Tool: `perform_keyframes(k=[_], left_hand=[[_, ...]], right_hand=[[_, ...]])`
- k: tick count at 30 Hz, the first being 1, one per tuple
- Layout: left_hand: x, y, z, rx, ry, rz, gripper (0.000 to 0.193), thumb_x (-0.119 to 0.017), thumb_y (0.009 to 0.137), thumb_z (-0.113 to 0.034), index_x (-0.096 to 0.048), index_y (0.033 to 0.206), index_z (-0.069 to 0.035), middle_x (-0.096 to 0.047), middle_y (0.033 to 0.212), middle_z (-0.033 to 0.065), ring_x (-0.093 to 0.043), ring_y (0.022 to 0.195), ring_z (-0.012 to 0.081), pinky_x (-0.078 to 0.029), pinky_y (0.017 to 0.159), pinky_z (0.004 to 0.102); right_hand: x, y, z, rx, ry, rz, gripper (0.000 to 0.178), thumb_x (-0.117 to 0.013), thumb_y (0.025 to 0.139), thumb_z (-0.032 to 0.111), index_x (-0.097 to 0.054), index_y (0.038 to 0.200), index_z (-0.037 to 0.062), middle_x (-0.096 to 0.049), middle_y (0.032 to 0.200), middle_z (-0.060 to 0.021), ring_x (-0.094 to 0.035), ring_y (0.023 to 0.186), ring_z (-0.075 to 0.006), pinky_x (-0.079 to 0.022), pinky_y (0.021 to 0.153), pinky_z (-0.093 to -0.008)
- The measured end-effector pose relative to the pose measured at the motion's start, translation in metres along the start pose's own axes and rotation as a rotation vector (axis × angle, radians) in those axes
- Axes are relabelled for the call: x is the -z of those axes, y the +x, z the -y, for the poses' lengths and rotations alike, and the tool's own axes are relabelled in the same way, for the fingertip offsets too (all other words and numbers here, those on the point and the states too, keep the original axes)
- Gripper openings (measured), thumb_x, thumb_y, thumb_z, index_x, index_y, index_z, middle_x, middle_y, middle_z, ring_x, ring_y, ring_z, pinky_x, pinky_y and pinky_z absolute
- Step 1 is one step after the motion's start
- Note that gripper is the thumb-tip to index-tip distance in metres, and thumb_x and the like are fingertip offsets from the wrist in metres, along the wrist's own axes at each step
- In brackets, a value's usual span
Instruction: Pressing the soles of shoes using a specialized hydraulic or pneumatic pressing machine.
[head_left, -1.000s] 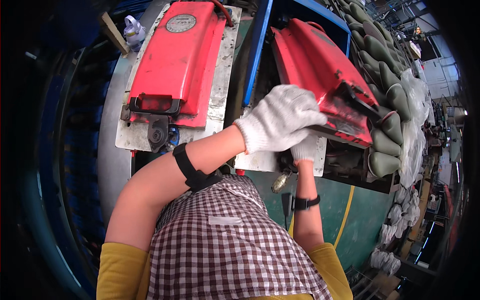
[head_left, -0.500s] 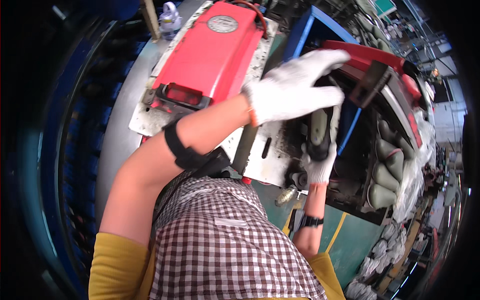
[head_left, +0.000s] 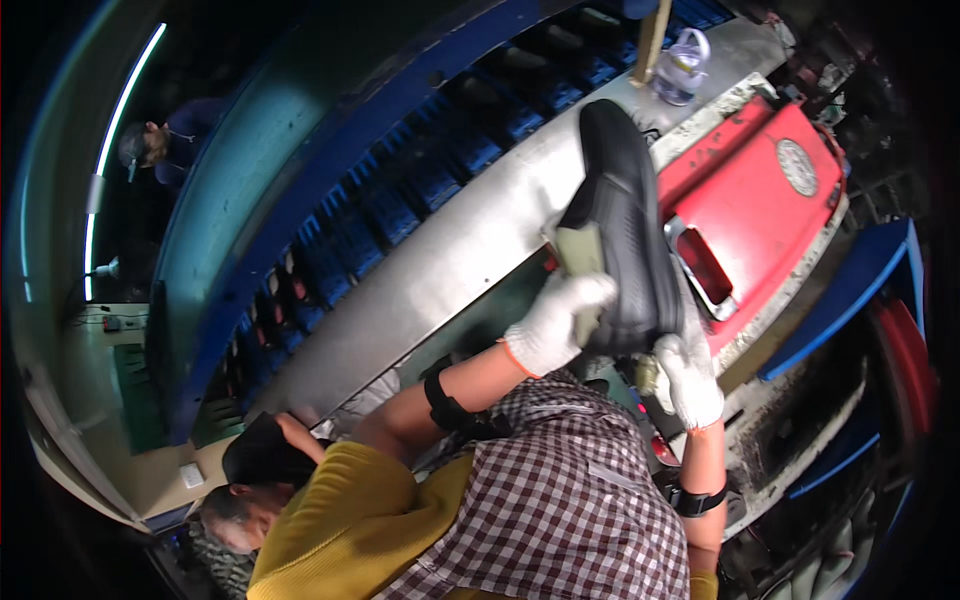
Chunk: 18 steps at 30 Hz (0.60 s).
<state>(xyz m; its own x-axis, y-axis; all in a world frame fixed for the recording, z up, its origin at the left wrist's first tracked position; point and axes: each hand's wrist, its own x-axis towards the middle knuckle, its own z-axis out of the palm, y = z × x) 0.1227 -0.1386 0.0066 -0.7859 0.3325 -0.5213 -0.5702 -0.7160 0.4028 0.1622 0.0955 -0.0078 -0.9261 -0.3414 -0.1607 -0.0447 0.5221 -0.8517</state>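
A black shoe [head_left: 640, 240] with a thick sole is held up in front of me, its toe toward the far side. A pale green shoe last [head_left: 578, 255] shows at its opening. My left hand [head_left: 560, 322], in a white knit glove, is closed around the last, thumb beside the shoe's heel. At the lower heel end, my gloved right hand [head_left: 690, 382] grips the shoe near the sole; some of its fingers are blurred or hidden behind it. Beyond the shoe lies a long grey metal ledge [head_left: 440, 270].
To the right stands a red-covered machine [head_left: 765, 190] on a stained white base. A clear bottle with a lilac handle [head_left: 682, 68] stands on the ledge. Dark shoes line a blue rack [head_left: 400, 185]. One person [head_left: 265, 480] is close at lower left, another [head_left: 180, 140] farther off.
My view has turned left, from the machine toward the ledge. The shoe has come out of the machine area with my right hand, and my left hand, open before, has closed on the last.
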Motion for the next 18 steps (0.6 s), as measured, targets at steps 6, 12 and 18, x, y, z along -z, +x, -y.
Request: perform_keyframes(k=[6,12,18], left_hand=[[0.082,0.030,-0.099,-0.244,-0.002,-0.350,0.025,-0.065,0.092,-0.028,-0.060,0.113,-0.015,-0.069,0.113,0.0088,-0.070,0.105,0.0296,-0.056,0.099,0.0506],[0.218,0.124,-0.192,-0.265,0.206,-0.688,0.048,-0.075,0.083,-0.022,-0.058,0.128,-0.016,-0.067,0.111,0.0050,-0.070,0.098,0.0232,-0.059,0.088,0.0445],[0.263,0.204,-0.283,-0.341,0.319,-0.765,0.030,-0.074,0.082,-0.029,-0.063,0.109,-0.021,-0.066,0.105,0.0045,-0.066,0.095,0.0254,-0.059,0.084,0.0477]], right_hand=[[-0.022,0.052,0.029,0.306,-0.350,-0.145,0.049,-0.072,0.090,0.026,-0.065,0.133,0.0039,-0.067,0.127,-0.0162,-0.061,0.123,-0.0372,-0.046,0.107,-0.0468],[-0.049,0.034,0.005,0.165,-0.636,-0.161,0.054,-0.075,0.075,0.008,-0.067,0.128,0.0155,-0.063,0.135,-0.0083,-0.053,0.133,-0.0388,-0.042,0.108,-0.0525],[-0.051,0.032,-0.005,0.120,-0.613,-0.103,0.053,-0.073,0.075,0.006,-0.068,0.127,0.0133,-0.063,0.135,-0.0100,-0.053,0.132,-0.0435,-0.041,0.109,-0.0555]])
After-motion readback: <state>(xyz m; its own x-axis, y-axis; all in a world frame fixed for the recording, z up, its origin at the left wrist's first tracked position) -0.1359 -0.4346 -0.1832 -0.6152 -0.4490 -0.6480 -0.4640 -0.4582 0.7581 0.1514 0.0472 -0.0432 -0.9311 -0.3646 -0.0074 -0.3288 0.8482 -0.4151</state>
